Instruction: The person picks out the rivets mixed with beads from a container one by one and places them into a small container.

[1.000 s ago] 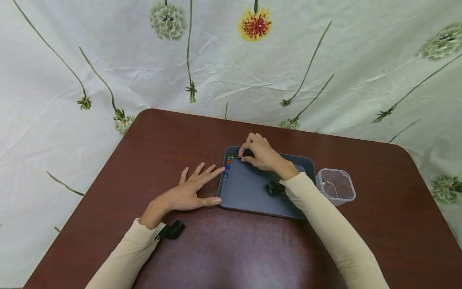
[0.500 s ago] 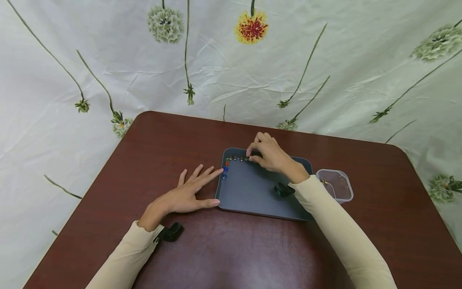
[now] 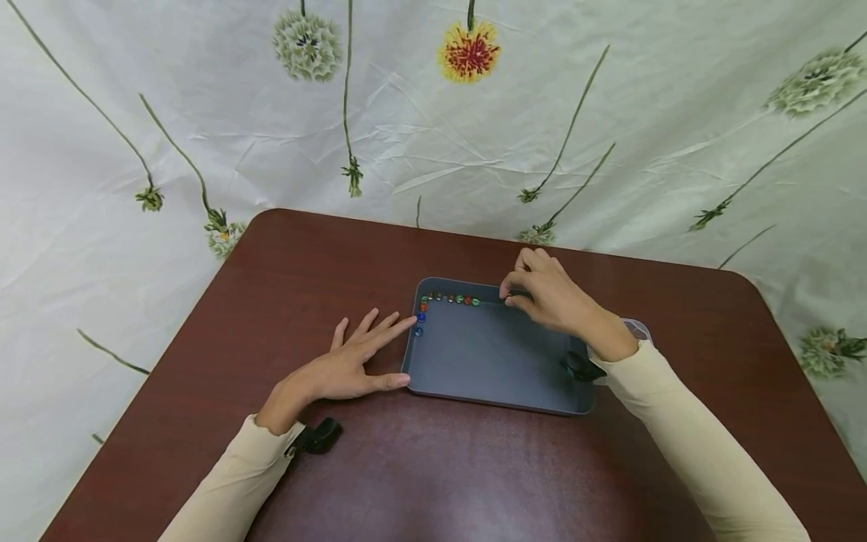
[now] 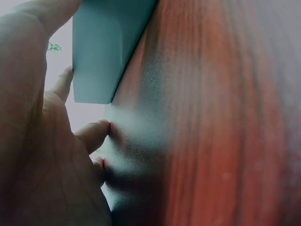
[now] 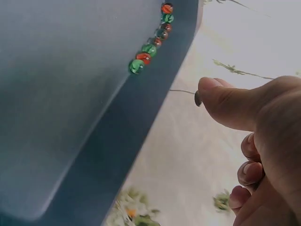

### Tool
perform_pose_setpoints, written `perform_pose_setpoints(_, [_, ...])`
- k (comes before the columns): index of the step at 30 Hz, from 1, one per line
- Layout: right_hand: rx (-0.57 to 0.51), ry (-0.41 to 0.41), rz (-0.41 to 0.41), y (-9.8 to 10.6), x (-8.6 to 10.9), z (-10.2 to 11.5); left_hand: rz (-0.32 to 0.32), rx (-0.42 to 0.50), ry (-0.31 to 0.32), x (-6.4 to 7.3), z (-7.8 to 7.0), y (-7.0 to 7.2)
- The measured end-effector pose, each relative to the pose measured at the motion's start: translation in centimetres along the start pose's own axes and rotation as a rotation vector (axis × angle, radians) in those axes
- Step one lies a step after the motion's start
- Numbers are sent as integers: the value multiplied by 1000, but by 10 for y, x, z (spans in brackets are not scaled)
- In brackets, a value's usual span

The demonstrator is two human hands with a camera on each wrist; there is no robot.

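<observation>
A dark grey-blue tray (image 3: pixel 494 361) lies on the table. Glass marbles (image 3: pixel 467 300), green, red, brown and blue, line its far left edge and turn down the left side; the right wrist view shows part of this row. My left hand (image 3: pixel 345 369) is spread flat, thumb at the tray's near left corner and a fingertip at its left rim. Over the far right part of the tray, my right hand (image 3: pixel 555 297) pinches a small dark rounded thing (image 5: pixel 198 98), apparently a marble, mostly hidden by the thumb. Its other fingers are curled.
A clear plastic box (image 3: pixel 639 329) stands right of the tray, mostly hidden behind my right forearm. The reddish-brown table (image 3: pixel 474 474) has rounded far corners. Behind it hangs a white cloth (image 3: pixel 400 90) with printed flowers.
My right hand has moved right along the tray's far edge, away from the row, uncovering more marbles there. The forearm now covers most of the box. My left hand stays in place.
</observation>
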State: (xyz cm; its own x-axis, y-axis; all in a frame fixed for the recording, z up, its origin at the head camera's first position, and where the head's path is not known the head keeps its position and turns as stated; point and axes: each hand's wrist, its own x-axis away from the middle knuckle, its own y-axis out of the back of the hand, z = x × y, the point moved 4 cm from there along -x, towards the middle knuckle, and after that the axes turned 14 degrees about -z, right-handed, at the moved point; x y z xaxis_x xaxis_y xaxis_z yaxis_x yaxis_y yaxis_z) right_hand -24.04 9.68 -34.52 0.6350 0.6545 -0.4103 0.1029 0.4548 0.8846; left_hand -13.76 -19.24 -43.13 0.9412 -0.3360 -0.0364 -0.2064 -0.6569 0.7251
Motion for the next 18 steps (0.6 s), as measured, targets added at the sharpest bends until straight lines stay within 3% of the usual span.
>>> perform_pose_setpoints(11, [29,122,-127,34,29,-3,-2,1,5,0,2,0])
perform_pose_setpoints(18, [42,78,-101,37,38,-14,0,9,2,0,1,-1])
